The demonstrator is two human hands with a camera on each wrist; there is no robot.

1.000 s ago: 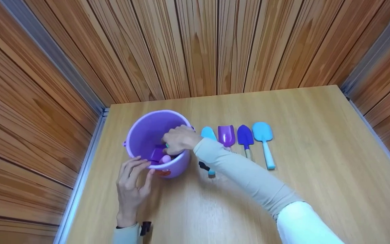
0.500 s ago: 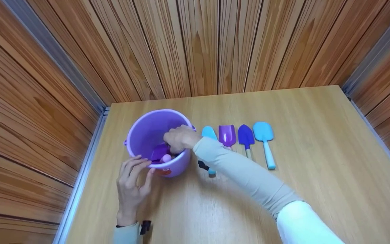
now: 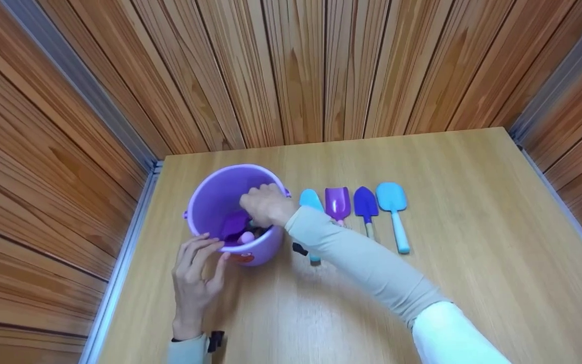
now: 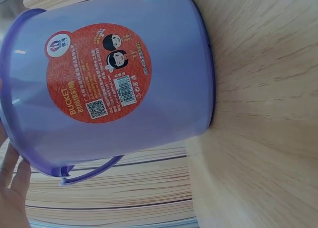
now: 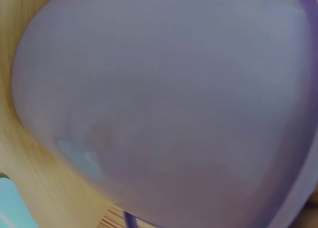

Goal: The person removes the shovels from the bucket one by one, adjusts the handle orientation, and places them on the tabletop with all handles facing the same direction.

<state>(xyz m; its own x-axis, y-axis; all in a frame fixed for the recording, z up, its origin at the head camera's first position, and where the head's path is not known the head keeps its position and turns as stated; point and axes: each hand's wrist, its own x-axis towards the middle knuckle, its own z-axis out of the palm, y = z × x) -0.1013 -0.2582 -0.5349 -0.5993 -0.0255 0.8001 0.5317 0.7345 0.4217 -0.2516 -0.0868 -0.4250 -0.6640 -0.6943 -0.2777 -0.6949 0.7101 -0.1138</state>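
A purple bucket (image 3: 270,249) stands upright on the wooden table, left of centre. My left hand (image 3: 194,283) holds its near-left rim, fingertips over the edge and thumb on the outside. Down inside the bucket reaches my right hand (image 3: 267,205), its knuckles up; its fingertips are hidden, and I cannot tell what it holds. Below that hand lie a dark purple toy piece (image 3: 234,223) and a round pink end (image 3: 246,237) of another toy. In the left wrist view the bucket's outer wall (image 4: 174,84) bears a red label (image 4: 99,71).
Right of the bucket, a row of sand tools lies on the table (image 3: 473,212): a light blue scoop (image 3: 311,198), a purple scoop (image 3: 338,202), a dark blue trowel (image 3: 366,201) and a light blue shovel (image 3: 392,196). Wood-panelled walls (image 3: 301,76) close in the sides and back.
My right hand has shifted slightly up and left inside the bucket, baring more dark and greenish bits beneath it. The left hand stays on the rim.
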